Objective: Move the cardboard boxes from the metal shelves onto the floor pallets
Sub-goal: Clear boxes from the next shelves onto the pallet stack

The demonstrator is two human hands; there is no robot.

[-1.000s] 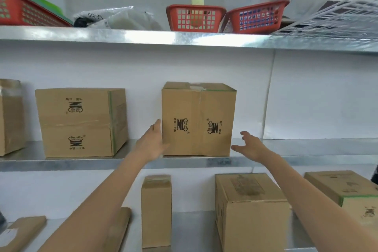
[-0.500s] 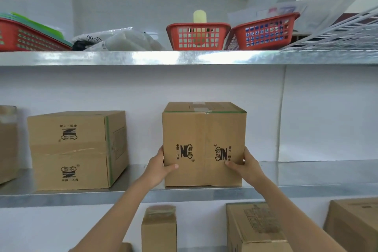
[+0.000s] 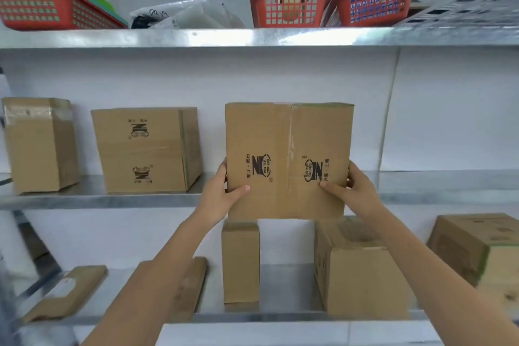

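Printed cardboard box [image 3: 289,160] at frame centre, in front of the middle metal shelf [image 3: 98,199], base below the shelf lip. Left hand [image 3: 222,194] and right hand [image 3: 356,191] clamp its opposite sides (pallets out of view). Keep it level; draw it bodyward before lowering.

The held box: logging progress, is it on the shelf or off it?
The box is off: its bottom edge hangs below the middle shelf lip, and the left hand and right hand grip its sides.

Seemingly "中国·上海" on held box [image 3: 289,143]
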